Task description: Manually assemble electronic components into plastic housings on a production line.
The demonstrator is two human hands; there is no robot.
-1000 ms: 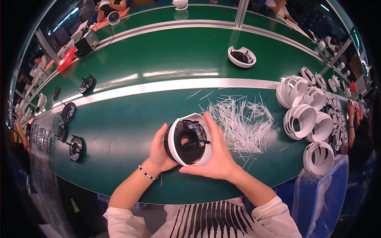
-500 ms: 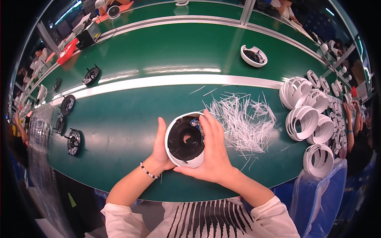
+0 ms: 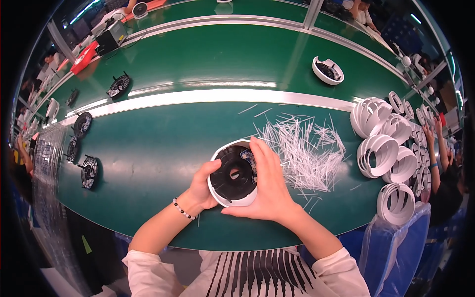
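Observation:
Between my two hands I hold a round white housing [image 3: 239,202] with a black disc-shaped part [image 3: 228,179] seated inside it. The disc has a hole in its middle, and a small blue circuit board shows at its upper right. My left hand [image 3: 202,187] grips the left side, its thumb over the rim onto the black part. Around the right side wraps my right hand [image 3: 267,185], fingers at the top rim and thumb beneath. A heap of thin white strips [image 3: 307,153] lies just right of my right hand on the green table [image 3: 148,148].
White rings [image 3: 378,154] are stacked along the right edge, beside a blue bin [image 3: 398,252] lined with clear plastic. Several black disc parts [image 3: 89,172] stand at the left, near clear plastic trays [image 3: 45,163]. Across a pale rail, a white housing [image 3: 328,72] rests on the green belt [image 3: 213,54].
My left thumb has come down from upright onto the black part's edge. The housing stays in both hands, nearly in place. The view has shifted slightly.

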